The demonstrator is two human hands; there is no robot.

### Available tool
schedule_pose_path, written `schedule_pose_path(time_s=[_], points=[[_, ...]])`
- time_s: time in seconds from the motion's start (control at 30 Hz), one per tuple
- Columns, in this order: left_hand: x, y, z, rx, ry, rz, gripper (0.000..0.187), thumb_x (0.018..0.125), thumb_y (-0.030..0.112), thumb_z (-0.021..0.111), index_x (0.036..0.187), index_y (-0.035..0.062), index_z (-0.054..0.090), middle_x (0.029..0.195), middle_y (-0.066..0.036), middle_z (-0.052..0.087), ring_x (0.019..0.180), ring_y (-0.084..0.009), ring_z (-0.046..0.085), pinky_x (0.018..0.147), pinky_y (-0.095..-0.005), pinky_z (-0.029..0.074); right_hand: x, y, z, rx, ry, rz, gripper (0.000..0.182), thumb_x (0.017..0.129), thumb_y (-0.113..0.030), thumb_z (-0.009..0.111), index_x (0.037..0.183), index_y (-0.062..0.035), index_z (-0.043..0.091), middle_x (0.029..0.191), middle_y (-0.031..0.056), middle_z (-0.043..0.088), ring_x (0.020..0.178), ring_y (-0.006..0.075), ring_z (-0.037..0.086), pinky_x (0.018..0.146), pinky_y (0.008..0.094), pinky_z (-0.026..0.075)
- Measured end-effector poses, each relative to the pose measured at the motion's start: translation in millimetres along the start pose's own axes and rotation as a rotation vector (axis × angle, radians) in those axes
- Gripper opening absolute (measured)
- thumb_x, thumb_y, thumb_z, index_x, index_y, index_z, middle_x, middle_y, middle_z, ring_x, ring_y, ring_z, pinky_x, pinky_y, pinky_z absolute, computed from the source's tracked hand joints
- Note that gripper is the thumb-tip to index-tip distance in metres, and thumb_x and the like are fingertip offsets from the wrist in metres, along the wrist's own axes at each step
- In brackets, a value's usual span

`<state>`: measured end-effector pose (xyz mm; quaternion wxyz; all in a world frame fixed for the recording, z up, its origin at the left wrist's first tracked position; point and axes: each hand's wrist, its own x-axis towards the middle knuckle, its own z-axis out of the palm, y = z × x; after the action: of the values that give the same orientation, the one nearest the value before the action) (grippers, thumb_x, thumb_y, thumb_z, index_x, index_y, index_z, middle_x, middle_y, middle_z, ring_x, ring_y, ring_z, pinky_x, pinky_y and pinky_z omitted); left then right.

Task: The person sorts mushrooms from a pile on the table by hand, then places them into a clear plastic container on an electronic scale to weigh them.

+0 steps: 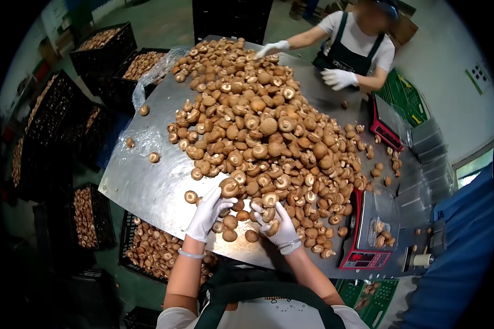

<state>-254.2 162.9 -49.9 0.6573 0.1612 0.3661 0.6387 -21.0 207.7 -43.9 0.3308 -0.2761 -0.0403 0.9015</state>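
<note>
A large heap of brown shiitake mushrooms (269, 126) covers the middle of the metal table (148, 189). At the heap's near edge, my white-gloved left hand (206, 214) has its fingers around a shiitake mushroom (229, 187). My right hand (282, 229), also gloved in white, is curled around a few shiitake mushrooms (269, 199), stems partly showing. Several loose mushrooms (230, 221) lie on the metal between my hands. One more mushroom (190, 197) sits just left of my left fingertips.
To the right stands a red scale (354, 230) with a clear box of mushrooms (383, 233). Clear empty boxes (431, 159) are stacked beyond it. Across the table a co-worker (362, 44) reaches over the heap. Black crates of mushrooms (127, 236) stand at left; plastic film (142, 145) lies on the table.
</note>
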Motion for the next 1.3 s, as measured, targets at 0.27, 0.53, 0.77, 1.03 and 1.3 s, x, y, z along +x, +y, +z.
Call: schedule_pose_path(time_s=[0.27,0.53,0.77,1.03,1.3], points=[[12.3,-38.6,97.1,-0.269,-0.349,-0.187,0.046,0.102,0.026,0.042,0.137,-0.005,0.043,0.133,-0.024,0.053,0.119,-0.0341,0.058,0.096,-0.0366,0.052,-72.9,-48.8,-24.6,0.108,-0.225,-0.156,0.052,0.104,-0.044,0.034,0.139,-0.0054,0.042,0.132,0.0209,0.055,0.089,0.0198,0.06,0.056,0.0227,0.049],[8.8,-114.6,270.2,0.376,-0.442,-0.146,0.05,0.095,0.02,0.054,0.141,0.0033,0.045,0.131,-0.009,0.056,0.115,-0.0194,0.058,0.094,-0.0323,0.049,-211.3,-156.9,-64.6,-0.234,0.116,-0.595,0.053,0.104,-0.043,0.037,0.135,-0.0019,0.045,0.119,0.0179,0.06,0.077,0.0149,0.059,0.055,0.0219,0.049],[17.6,-215.3,375.6,1.135,-0.684,0.419,0.044,0.087,0.007,0.063,0.13,0.0046,0.057,0.127,-0.016,0.059,0.119,-0.0295,0.056,0.102,-0.0347,0.043,-297.3,-264.2,-119.1,-0.147,0.017,-0.79,0.049,0.103,-0.042,0.038,0.128,-0.0009,0.049,0.117,0.0175,0.062,0.073,0.0127,0.062,0.055,0.0203,0.048],[-1.8,-272.2,434.1,1.146,-0.454,0.627,0.033,0.079,0.006,0.073,0.112,0.005,0.068,0.11,-0.013,0.064,0.106,-0.0266,0.059,0.091,-0.0342,0.047,-310.2,-289.6,-143.5,-0.149,0.039,-0.569,0.047,0.101,-0.039,0.045,0.134,-0.0042,0.048,0.115,0.01,0.063,0.091,0.0125,0.064,0.063,0.0191,0.05],[0.3,-289.9,439.8,1.239,-0.344,0.903,0.012,0.08,0.012,0.073,0.088,0.0055,0.067,0.082,-0.009,0.061,0.08,-0.0281,0.058,0.072,-0.0383,0.047,-304.2,-291.2,-136.1,-0.541,0.029,-0.71,0.037,0.101,-0.027,0.045,0.132,-0.007,0.045,0.107,0.0042,0.058,0.077,0.0077,0.056,0.059,0.0208,0.047]])
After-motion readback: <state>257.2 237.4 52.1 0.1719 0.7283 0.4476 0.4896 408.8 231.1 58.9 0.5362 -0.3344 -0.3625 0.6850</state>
